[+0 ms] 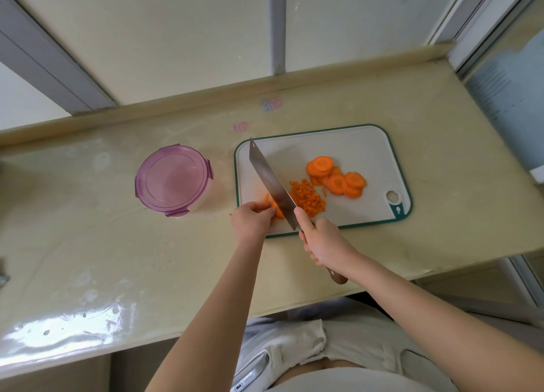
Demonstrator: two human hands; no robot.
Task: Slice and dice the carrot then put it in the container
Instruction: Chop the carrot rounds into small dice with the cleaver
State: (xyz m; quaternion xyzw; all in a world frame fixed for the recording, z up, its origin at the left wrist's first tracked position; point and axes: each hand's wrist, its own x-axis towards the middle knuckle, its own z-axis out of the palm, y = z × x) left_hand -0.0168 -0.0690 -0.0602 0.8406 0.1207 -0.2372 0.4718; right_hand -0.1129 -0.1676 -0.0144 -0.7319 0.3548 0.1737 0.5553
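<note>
A white cutting board (359, 147) with a green rim lies on the counter. On it sit a pile of round carrot slices (335, 176) and a heap of diced carrot (307, 197). My left hand (253, 219) pinches a few carrot slices (276, 209) at the board's near left corner. My right hand (322, 241) grips the wooden handle of a broad knife (272, 182), whose blade stands on edge against those slices. A round container (173, 179) with a pink clip-on lid stands left of the board.
The beige countertop (117, 244) has a raised back ledge and a glossy wet patch at the near left. A small carrot bit (230, 214) lies on the counter left of the board. The counter's right end stops at a window frame.
</note>
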